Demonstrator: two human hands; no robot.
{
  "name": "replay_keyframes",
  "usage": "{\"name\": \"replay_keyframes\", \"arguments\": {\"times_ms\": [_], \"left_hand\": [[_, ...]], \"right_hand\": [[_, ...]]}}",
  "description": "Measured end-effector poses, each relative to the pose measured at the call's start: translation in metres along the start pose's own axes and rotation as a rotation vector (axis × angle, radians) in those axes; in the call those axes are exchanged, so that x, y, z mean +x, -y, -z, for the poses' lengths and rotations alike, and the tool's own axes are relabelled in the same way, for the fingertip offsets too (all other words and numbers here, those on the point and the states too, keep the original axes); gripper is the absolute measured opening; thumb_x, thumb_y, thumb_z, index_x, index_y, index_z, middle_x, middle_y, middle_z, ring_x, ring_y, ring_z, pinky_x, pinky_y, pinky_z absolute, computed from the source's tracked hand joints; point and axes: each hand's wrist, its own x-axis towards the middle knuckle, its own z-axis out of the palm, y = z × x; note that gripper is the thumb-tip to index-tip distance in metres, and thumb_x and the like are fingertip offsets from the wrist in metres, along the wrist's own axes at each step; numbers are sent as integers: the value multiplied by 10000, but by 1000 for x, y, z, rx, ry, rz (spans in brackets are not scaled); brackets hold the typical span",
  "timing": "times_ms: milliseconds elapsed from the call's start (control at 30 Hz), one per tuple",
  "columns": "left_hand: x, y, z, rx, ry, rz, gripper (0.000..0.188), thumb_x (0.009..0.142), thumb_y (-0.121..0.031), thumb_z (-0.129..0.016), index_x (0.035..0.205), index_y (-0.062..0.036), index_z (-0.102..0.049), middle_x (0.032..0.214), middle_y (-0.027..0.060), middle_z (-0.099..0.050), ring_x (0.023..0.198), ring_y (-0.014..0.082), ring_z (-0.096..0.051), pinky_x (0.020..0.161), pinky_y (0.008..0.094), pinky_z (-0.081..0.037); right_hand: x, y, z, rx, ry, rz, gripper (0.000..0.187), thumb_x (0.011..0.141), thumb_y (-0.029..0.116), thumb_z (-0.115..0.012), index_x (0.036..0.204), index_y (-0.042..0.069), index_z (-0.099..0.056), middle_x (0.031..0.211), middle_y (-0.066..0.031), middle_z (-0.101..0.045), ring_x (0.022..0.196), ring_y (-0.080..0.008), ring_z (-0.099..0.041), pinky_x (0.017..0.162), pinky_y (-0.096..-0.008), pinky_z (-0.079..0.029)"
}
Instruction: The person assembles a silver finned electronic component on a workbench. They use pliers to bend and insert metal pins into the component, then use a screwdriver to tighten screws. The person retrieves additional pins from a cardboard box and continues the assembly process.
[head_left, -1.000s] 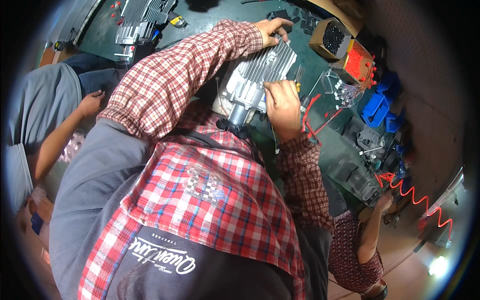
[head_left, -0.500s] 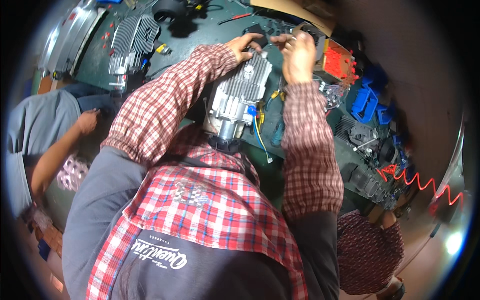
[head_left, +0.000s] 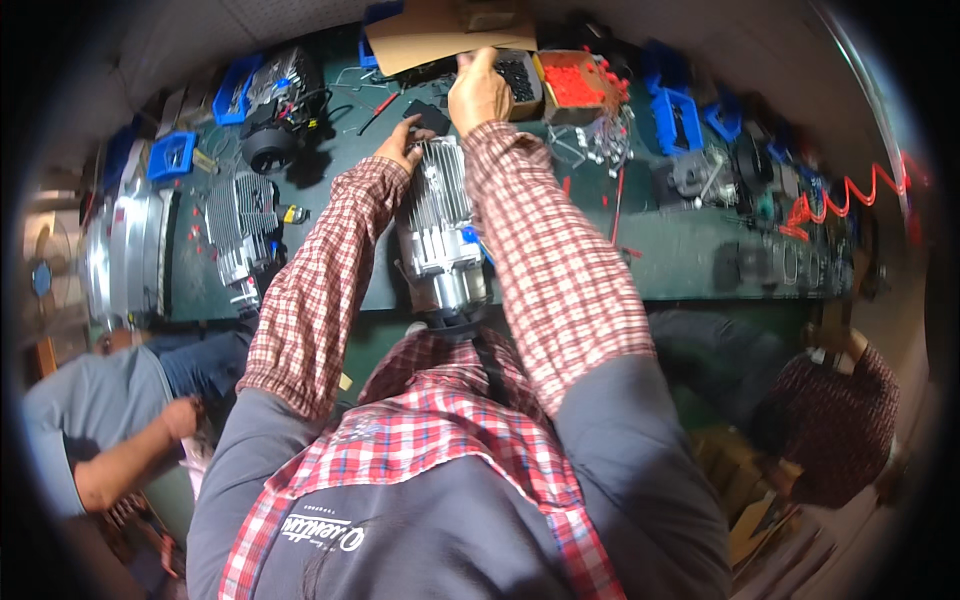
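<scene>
A silver finned metal housing [head_left: 436, 205], with a round shaft end toward me and a blue piece on its right side, lies in front of me on the green bench. My left hand [head_left: 397, 148] is at its far left corner, fingers bent but apart, next to a flat black part [head_left: 427, 116]. Farther off, my right hand [head_left: 481, 97] is closed beside a box of small black parts [head_left: 517, 82], near the edge of a cardboard sheet [head_left: 440, 35]. Its fingertips are mostly hidden, so what they grip cannot be made out.
A box of red caps [head_left: 573, 84] and loose metal pieces [head_left: 605, 145] lie to the right. Blue bins [head_left: 678, 122] stand beyond. A red screwdriver [head_left: 378, 112] and another finned housing [head_left: 240, 215] are leftward. People sit at both sides; a red coiled hose [head_left: 850, 205] hangs right.
My right hand has gone from above the housing's far end to the box of black parts, and its fingers have closed. My left hand stays by the housing. The whole view has shifted.
</scene>
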Motion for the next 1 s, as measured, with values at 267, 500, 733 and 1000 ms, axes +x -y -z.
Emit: {"name": "replay_keyframes", "arguments": {"times_ms": [267,500,733,1000], "left_hand": [[38,53,43,51,-81,-37,451,905,-132,-625,1310,33,-512,1302,213,-553,1163,284,-565,994,385,-452],[-131,-76,-31,-555,886,377,547,1007,-526,-398,1234,-46,-528,1201,104,-586,1119,226,-545,973,373,-416],[-184,-178,-120,-1002,1067,591,281,1010,-319,-500,1144,-84,-574,1213,144,-629,1184,315,-567,1015,475,-446],[-136,-124,-78,-714,715,468,249,1032,-298,-482,1150,-106,-590,624,-30,-440,496,106,-414,565,304,-443]], "right_hand": [[-150,-81,138,44,-332,35,37,807,66,-646,825,62,-614,906,-117,-555,928,-331,-510,839,-418,-406],[-335,17,174,325,-403,-257,66,848,31,-670,887,37,-619,837,-100,-573,767,-276,-614,660,-353,-489],[-376,8,187,293,-261,-121,112,810,108,-686,876,66,-605,827,-59,-577,797,-257,-600,738,-371,-505],[-467,-43,168,81,-311,-829,192,933,135,-556,1059,29,-653,1011,-173,-679,924,-347,-654,810,-403,-526]]}}
